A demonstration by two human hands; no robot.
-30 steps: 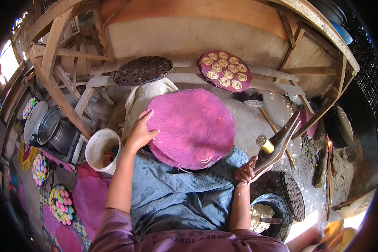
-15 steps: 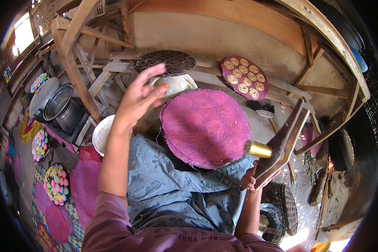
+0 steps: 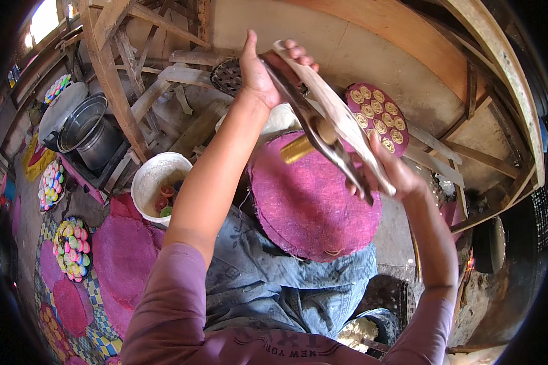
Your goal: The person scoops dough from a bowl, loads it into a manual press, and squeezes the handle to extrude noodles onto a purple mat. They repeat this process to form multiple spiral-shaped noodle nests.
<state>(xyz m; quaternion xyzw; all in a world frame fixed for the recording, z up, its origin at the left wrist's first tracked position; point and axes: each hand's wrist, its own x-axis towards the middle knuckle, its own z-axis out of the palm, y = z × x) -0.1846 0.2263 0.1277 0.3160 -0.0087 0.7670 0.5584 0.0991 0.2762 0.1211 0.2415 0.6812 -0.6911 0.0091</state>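
Observation:
Both my hands hold a wooden hand press (image 3: 338, 109) with two long handles and a brass cylinder (image 3: 296, 150). It slants from upper left to lower right. My left hand (image 3: 268, 76) is closed round the upper end, its thumb pointing up. At the lower end, my right hand (image 3: 393, 170) wraps round both handles. The brass cylinder projects to the left from the darker handle. Below the press, a round, pink cloth-covered pad (image 3: 310, 213) rests over my lap. What lies inside the cylinder is hidden.
Behind the pad, a pink round mat (image 3: 377, 112) carries several pale noodle coils. At left are a white bucket (image 3: 149, 182) with small coloured cups, a metal pot (image 3: 88, 137), pink mats (image 3: 125, 258) and a cluster of coloured round pieces (image 3: 74, 246). A wooden frame (image 3: 499, 91) curves at right.
The press has moved from the right side to above the pad, lifted by my right hand. My left hand, empty before, has taken hold of its upper end. The view has shifted slightly.

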